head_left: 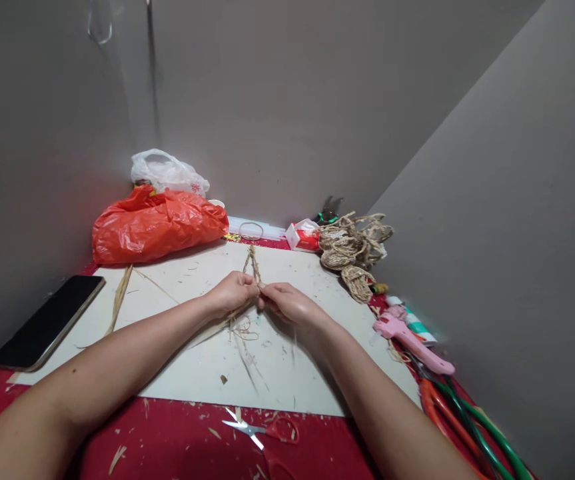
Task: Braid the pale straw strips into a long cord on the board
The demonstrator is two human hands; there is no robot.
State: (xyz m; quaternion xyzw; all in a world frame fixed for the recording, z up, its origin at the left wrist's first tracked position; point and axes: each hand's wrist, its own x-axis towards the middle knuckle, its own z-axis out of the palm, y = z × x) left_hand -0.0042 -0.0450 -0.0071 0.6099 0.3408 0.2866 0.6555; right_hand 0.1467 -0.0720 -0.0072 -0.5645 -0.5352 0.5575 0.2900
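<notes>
Over the middle of the white board (pixel 297 360), my left hand (pixel 234 291) and my right hand (pixel 283 299) meet at the lower part of a twisted straw cord (pixel 253 259). The cord rises from my fingers in a narrow loop, pointed at the top. Both hands are closed in a pinch on it, fingertips nearly touching. Loose pale straw strands (pixel 244 330) trail below my hands onto the board. Exactly how the fingers grip the cord is partly hidden.
A phone (pixel 50 323) and straw strips (pixel 120 300) lie left; a red plastic bag (pixel 160 223) stands behind. Woven straw bundles (pixel 352 247), a pink glue gun (pixel 412 339) and orange- and green-handled tools (pixel 482 423) line the right. Opened scissors (pixel 262 430) lie in front on red cloth.
</notes>
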